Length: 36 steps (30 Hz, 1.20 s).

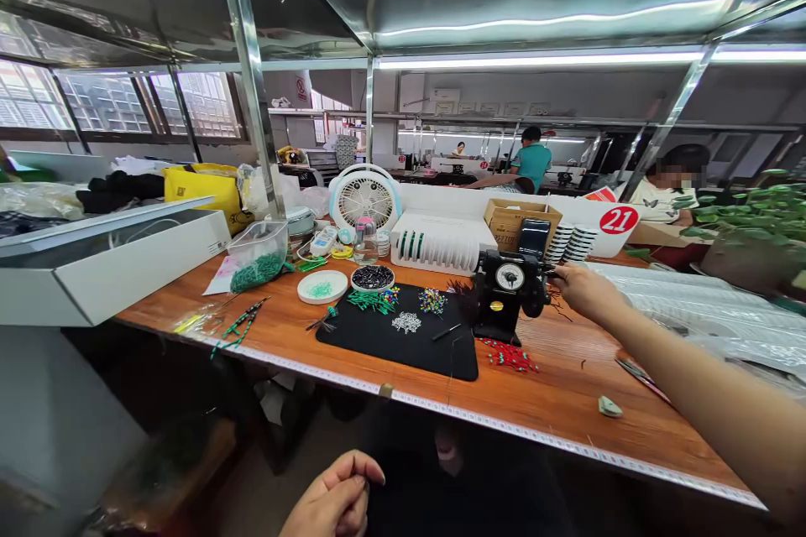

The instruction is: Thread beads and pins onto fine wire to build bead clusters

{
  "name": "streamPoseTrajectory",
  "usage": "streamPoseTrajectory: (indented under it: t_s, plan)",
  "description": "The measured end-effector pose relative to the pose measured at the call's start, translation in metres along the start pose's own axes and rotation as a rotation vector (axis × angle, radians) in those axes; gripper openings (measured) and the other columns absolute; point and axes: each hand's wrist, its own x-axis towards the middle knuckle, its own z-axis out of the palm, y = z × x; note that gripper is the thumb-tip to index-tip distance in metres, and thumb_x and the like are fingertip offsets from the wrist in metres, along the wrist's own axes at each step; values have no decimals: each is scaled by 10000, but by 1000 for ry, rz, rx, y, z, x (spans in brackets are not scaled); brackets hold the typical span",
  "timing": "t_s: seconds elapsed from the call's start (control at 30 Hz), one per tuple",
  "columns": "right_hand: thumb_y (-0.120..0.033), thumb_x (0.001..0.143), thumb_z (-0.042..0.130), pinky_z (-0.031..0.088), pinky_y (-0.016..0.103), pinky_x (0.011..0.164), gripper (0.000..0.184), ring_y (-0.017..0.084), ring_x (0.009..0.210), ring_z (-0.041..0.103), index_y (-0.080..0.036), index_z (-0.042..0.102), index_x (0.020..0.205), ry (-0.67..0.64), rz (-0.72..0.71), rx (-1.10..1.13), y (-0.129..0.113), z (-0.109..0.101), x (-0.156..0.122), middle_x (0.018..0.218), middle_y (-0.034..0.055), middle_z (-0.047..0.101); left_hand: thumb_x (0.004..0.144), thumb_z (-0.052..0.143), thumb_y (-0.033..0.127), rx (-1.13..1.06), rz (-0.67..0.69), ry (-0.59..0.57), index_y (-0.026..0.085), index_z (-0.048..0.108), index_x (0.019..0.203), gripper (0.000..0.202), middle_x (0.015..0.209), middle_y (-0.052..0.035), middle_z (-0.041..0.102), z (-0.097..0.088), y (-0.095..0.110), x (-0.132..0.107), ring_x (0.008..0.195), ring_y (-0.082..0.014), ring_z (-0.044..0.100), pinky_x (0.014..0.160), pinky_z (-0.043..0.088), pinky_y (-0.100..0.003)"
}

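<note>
My right hand (585, 289) reaches across the table and its fingers close on the small crank handle at the right side of a black hand-winding machine (494, 306). A round white dial (510, 276) faces me on the machine. Below the table's front edge is my left hand (340, 497), fingers curled and thumb pressed against them; whatever it may hold is too small to make out. Beside the machine lies a black mat (403, 351) with silver beads (406, 321), multicoloured beads (433, 299) and green strung pieces (368, 302). Red beaded strands (511, 356) lie before the machine.
A measuring tape (504, 434) runs along the table's front edge. Behind the mat are bead dishes (322, 287), a fan (365, 200) and a white spool rack (441, 252). A white box (119, 268) stands left; plastic-wrapped rolls (705, 310) lie right. Other people sit farther back.
</note>
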Motion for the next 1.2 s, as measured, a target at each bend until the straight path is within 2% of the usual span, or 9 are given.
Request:
streamPoseTrajectory:
  t_s: [0.23,0.53,0.63,0.73,0.8,0.83,0.93,1.03,1.2]
  plan:
    - [-225,860,360,359,292,562,345,250,800,594,-240,621,1085,-66,8,34,-8,14,-5,900,97,630,737,598,451,-17,46,87,175,538,840,300,473,103,291,10,5,-8,354,-10,93,343,38,-158]
    - [-91,815,349,380,273,578,410,222,759,594,-225,612,1100,-28,19,103,-12,33,-15,921,102,604,769,550,336,-43,24,17,180,524,865,185,444,110,276,31,33,12,355,-21,69,345,31,-161]
    - [-81,797,382,406,275,649,440,215,810,581,-199,530,1195,22,41,125,-10,28,-22,1004,104,573,801,502,290,-76,30,6,173,532,880,145,465,90,339,30,37,11,359,-20,84,352,43,-163]
    - [-119,835,341,411,340,747,438,264,910,544,-94,407,1267,247,147,193,-31,8,-47,1084,179,519,817,478,244,-129,35,-15,163,540,871,115,535,64,407,27,38,6,356,-6,121,357,52,-163]
    - [-241,874,382,412,357,778,322,261,892,542,-133,480,1160,473,117,449,-68,-10,-74,1031,146,549,820,464,217,-159,48,-33,154,545,848,106,568,41,456,24,36,0,342,1,185,358,67,-167]
    - [-312,877,420,426,347,741,260,241,824,554,-180,522,1076,421,30,611,-93,-18,-88,965,104,578,820,458,207,-169,63,-38,148,546,836,107,576,28,477,24,36,-2,341,-2,227,359,78,-169]
    - [-444,793,579,443,336,644,271,209,702,556,-249,558,980,-56,-220,1007,-177,-29,-126,824,28,608,824,447,194,-179,100,-27,139,545,820,112,570,6,502,24,35,-9,364,-24,333,361,91,-172]
    - [-381,639,746,458,314,624,510,191,710,576,-211,505,1054,-434,-198,1308,-244,-23,-145,849,28,617,835,437,194,-166,115,-21,143,536,832,111,560,5,507,24,38,-16,375,-36,375,354,80,-162]
    - [-334,620,735,362,192,374,460,155,612,571,-159,490,968,-755,-42,1803,-283,-11,-146,693,-15,534,843,415,186,-165,135,-12,144,526,836,118,594,-14,549,15,44,-21,381,-51,447,333,83,-146]
